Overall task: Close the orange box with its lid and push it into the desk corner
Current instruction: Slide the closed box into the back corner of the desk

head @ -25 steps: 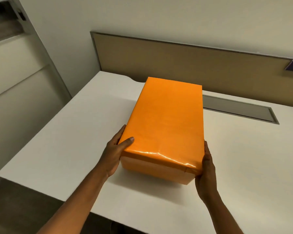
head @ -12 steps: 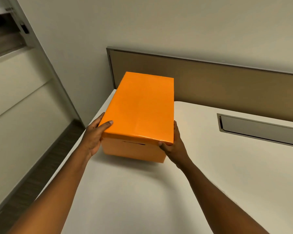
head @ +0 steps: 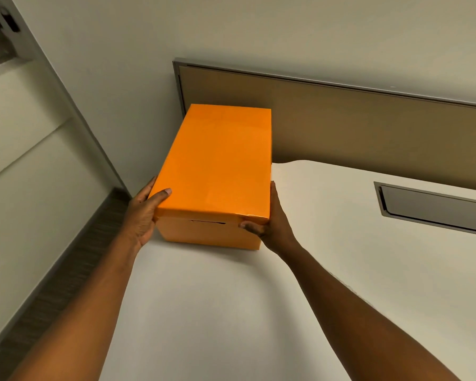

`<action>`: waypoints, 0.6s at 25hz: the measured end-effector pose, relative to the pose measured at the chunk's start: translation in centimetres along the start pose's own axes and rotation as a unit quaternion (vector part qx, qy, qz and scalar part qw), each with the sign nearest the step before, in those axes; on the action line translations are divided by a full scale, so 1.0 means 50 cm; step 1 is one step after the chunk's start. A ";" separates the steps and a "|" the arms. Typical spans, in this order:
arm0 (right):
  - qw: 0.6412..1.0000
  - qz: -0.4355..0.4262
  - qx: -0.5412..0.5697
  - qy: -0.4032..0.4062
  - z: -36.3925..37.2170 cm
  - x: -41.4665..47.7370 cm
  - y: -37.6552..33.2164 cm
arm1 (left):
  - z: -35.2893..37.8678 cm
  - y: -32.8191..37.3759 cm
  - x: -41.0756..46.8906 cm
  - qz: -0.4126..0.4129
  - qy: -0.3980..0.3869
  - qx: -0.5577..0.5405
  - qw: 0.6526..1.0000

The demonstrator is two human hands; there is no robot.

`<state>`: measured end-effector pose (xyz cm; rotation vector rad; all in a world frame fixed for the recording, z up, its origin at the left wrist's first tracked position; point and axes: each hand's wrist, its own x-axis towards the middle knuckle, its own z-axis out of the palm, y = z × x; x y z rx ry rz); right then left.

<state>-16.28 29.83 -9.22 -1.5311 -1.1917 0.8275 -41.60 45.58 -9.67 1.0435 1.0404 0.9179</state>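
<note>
My left hand (head: 142, 215) clasps the orange box (head: 209, 232) at its near left corner, thumb on the lid (head: 217, 160). My right hand (head: 270, 224) grips the near right corner. Box sits closed on the desk (head: 231, 312), far end at the divider panel (head: 368, 127), far left corner.

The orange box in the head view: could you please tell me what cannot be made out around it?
- Far end of the box: its own lid hides whether it touches the partition.
- Contents: hidden by the lid.
- Left hand and right hand: most fingers are hidden behind the box sides.
- Desk back corner: covered by the box.
</note>
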 end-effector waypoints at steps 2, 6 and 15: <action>1.000 0.001 -0.008 0.009 0.003 -0.002 0.013 | 0.004 -0.008 0.004 0.010 0.004 0.007 1.000; 0.999 0.027 -0.021 0.021 0.013 -0.006 0.005 | 0.005 -0.007 0.006 0.027 0.045 0.045 0.998; 0.969 0.106 -0.222 -0.028 -0.046 -0.114 0.029 | 0.159 -0.028 -0.203 0.282 0.253 0.305 0.874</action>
